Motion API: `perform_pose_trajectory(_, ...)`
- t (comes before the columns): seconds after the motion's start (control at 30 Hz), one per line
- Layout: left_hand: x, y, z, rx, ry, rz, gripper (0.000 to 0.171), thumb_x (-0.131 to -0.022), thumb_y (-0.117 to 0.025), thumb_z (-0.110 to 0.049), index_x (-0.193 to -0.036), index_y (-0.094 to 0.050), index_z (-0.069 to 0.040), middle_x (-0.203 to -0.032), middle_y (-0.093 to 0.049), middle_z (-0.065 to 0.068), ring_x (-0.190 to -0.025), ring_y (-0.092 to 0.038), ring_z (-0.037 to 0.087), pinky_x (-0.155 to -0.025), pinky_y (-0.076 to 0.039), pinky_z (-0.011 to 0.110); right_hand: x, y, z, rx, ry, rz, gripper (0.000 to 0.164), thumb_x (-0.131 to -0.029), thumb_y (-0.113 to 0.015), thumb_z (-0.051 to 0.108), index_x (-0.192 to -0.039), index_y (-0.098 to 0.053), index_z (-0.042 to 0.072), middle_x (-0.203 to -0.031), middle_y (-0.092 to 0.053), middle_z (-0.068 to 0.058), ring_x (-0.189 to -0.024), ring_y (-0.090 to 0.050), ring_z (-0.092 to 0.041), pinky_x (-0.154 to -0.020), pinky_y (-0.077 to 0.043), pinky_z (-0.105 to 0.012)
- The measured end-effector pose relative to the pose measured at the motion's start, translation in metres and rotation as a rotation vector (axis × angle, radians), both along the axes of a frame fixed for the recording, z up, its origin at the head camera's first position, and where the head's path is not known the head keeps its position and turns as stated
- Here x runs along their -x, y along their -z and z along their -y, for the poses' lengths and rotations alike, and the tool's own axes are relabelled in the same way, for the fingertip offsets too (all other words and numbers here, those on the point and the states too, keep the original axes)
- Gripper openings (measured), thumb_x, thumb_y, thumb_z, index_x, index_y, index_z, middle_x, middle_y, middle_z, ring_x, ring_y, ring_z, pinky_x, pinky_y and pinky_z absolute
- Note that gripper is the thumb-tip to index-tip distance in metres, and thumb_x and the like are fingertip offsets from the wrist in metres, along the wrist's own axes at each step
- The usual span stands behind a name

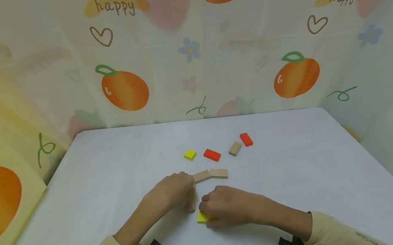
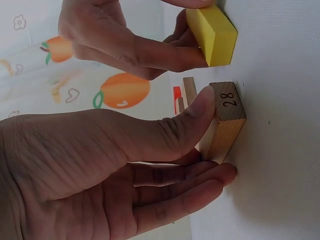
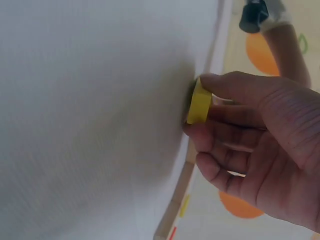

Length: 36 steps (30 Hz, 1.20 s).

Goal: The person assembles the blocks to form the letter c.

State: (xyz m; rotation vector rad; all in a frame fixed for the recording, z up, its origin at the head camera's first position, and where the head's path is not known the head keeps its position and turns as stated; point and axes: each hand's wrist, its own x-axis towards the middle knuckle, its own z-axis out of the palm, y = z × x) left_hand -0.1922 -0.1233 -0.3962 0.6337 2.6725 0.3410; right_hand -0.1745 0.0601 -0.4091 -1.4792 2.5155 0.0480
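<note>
My left hand (image 1: 173, 190) pinches a plain wooden block (image 2: 226, 127) between thumb and fingers; its end face carries the number 28. This block lies low along the white table, close to two more wooden blocks, a left one (image 1: 201, 176) and a right one (image 1: 219, 173), laid end to end at a slight angle. To the right and nearer me, my right hand (image 1: 230, 205) grips a yellow block (image 1: 203, 217) by its sides, thumb opposite fingers. In the right wrist view that yellow block (image 3: 200, 104) is right at the table surface.
Farther back on the white table (image 1: 113, 161) lie a yellow block (image 1: 190, 154), a red block (image 1: 212, 155), a wooden block (image 1: 235, 149) and another red block (image 1: 246, 139). A fruit-patterned cloth (image 1: 225, 53) hangs behind the table and along both sides.
</note>
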Motion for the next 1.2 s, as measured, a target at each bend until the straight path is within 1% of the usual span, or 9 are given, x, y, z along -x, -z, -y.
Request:
perform_pose_trajectory(0.13,0.000,0.001,-0.001,0.040,0.003,-0.016,0.014,-0.077,-0.093,-0.013,-0.084,-0.081,-0.011,-0.074,-0.063,-0.002,-0.066,-0.050,0.014,-0.062,-0.044,0.025,-0.004,0.004,0.003,0.053,0.032,0.006,0.024,-0.094,-0.079,0.035,-0.108,-0.076,0.016,-0.085,-0.069,0.010,-0.068,-0.049,-0.001,-0.074,-0.045,-0.015)
perform_pose_trajectory(0.33,0.000,0.000,-0.003,0.045,0.000,-0.007,0.015,-0.078,-0.092,-0.012,-0.087,-0.081,-0.008,-0.073,-0.059,-0.001,-0.065,-0.048,0.014,-0.061,-0.040,0.025,-0.009,0.010,0.006,0.147,0.090,0.050,0.025,-0.091,-0.082,0.038,-0.095,-0.073,0.015,-0.072,-0.059,0.013,-0.065,-0.046,0.001,-0.067,-0.040,-0.013)
perform_pose_trajectory(0.43,0.000,0.000,-0.002,0.038,0.000,-0.004,0.015,-0.077,-0.093,-0.011,-0.085,-0.080,-0.008,-0.071,-0.059,-0.002,-0.064,-0.047,0.014,-0.061,-0.039,0.025,-0.011,0.011,0.005,0.201,0.133,0.116,0.027,-0.091,-0.082,0.040,-0.092,-0.070,0.015,-0.067,-0.050,0.013,-0.062,-0.043,0.001,-0.063,-0.036,-0.012)
perform_pose_trajectory(0.53,0.001,0.001,-0.002,0.029,0.006,-0.001,0.014,-0.077,-0.093,-0.010,-0.083,-0.081,-0.009,-0.068,-0.058,-0.003,-0.063,-0.045,0.013,-0.060,-0.038,0.025,-0.013,0.008,0.004,0.231,0.224,0.209,0.031,-0.089,-0.083,0.040,-0.098,-0.069,0.014,-0.063,-0.046,0.012,-0.060,-0.042,0.001,-0.060,-0.034,-0.013)
perform_pose_trajectory(0.63,0.000,0.001,-0.002,0.026,0.011,-0.006,0.014,-0.077,-0.093,-0.011,-0.083,-0.081,-0.008,-0.066,-0.058,-0.004,-0.061,-0.045,0.013,-0.059,-0.038,0.025,-0.015,0.005,0.002,0.229,0.316,0.302,0.031,-0.087,-0.086,0.034,-0.103,-0.070,0.012,-0.061,-0.048,0.011,-0.063,-0.045,0.001,-0.059,-0.037,-0.014)
perform_pose_trajectory(0.73,0.000,0.001,-0.001,0.030,0.000,-0.014,0.018,-0.076,-0.094,-0.013,-0.085,-0.079,-0.006,-0.066,-0.059,-0.003,-0.061,-0.046,0.014,-0.060,-0.040,0.025,-0.016,0.003,0.004,0.226,0.345,0.349,0.026,-0.087,-0.087,0.027,-0.098,-0.071,0.011,-0.060,-0.053,0.010,-0.068,-0.049,0.001,-0.064,-0.043,-0.014)
perform_pose_trajectory(0.87,-0.001,0.000,-0.001,0.033,-0.013,-0.010,0.019,-0.075,-0.094,-0.012,-0.084,-0.078,-0.005,-0.065,-0.058,-0.002,-0.061,-0.045,0.014,-0.060,-0.040,0.026,-0.017,0.005,0.009,0.226,0.354,0.362,0.021,-0.087,-0.086,0.024,-0.097,-0.073,0.011,-0.062,-0.056,0.011,-0.071,-0.051,0.002,-0.068,-0.046,-0.013)
perform_pose_trajectory(1.1,-0.001,-0.001,-0.002,0.042,-0.012,-0.013,0.020,-0.076,-0.094,-0.012,-0.087,-0.078,-0.004,-0.068,-0.056,0.000,-0.062,-0.046,0.015,-0.061,-0.039,0.026,-0.018,0.008,0.014,0.255,0.379,0.348,0.019,-0.087,-0.086,0.022,-0.089,-0.069,0.013,-0.061,-0.052,0.011,-0.063,-0.046,0.000,-0.060,-0.041,-0.014)
perform_pose_trajectory(1.2,0.000,0.000,-0.002,0.044,-0.014,-0.023,0.022,-0.076,-0.094,-0.013,-0.087,-0.078,-0.004,-0.071,-0.056,0.001,-0.064,-0.046,0.015,-0.062,-0.039,0.026,-0.019,0.008,0.015,0.259,0.396,0.344,0.020,-0.087,-0.086,0.022,-0.090,-0.069,0.012,-0.062,-0.052,0.011,-0.063,-0.046,0.000,-0.059,-0.040,-0.014)
